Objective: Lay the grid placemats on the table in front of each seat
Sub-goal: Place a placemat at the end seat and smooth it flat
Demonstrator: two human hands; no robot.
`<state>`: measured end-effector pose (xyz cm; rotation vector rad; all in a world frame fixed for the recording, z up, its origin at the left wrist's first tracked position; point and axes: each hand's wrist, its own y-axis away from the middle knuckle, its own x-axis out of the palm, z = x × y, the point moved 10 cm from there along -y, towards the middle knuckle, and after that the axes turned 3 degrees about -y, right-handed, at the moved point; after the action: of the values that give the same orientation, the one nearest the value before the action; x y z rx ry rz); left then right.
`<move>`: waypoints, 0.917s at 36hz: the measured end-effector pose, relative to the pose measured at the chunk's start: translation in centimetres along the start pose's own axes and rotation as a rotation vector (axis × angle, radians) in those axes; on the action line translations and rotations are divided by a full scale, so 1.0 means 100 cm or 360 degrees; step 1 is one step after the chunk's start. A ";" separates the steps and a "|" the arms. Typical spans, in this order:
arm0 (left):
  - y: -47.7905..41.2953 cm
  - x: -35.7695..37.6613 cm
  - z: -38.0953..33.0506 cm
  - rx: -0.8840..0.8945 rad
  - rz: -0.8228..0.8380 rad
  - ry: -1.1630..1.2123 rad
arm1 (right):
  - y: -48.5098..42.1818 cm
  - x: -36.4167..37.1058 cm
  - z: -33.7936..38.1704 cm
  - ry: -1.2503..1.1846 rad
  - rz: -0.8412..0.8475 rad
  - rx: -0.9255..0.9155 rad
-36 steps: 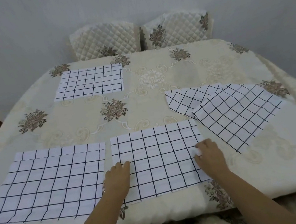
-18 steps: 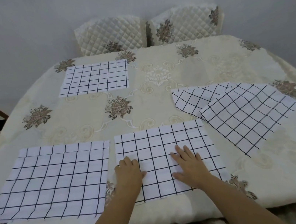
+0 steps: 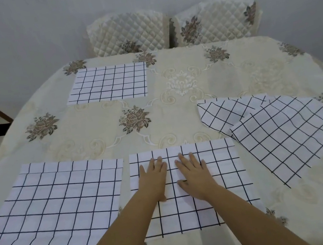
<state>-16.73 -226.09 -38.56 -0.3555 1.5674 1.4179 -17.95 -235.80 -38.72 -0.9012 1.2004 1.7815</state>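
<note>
left hand (image 3: 154,181) flat, released | right hand (image 3: 194,175) flat, released | both pressing placemat (image 3: 227,194)

Your left hand (image 3: 154,178) and right hand (image 3: 194,174) press flat, fingers straight, on the near middle placemat (image 3: 224,176). Another placemat (image 3: 57,204) lies just left, one (image 3: 109,83) sits far across the table (image 3: 233,77), and two overlap at right (image 3: 285,134).

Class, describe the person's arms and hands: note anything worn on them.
The left hand and right hand are bare: no gloves, rings, watch or bracelet show. No sleeves come into view; both arms are uncovered right to the picture's edge.
</note>
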 end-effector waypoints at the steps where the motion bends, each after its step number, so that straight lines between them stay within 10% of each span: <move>1: -0.003 0.000 0.002 -0.0009 0.0027 0.0017 | -0.005 -0.001 0.001 -0.0003 -0.0002 0.0001; 33: -0.031 0.012 0.040 -0.0159 -0.0055 0.0423 | -0.023 -0.011 -0.054 -0.0012 -0.0385 0.0234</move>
<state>-13.24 -222.96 -40.89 -0.6498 1.6952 1.4716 -14.71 -240.63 -40.26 -0.9110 1.1492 1.4837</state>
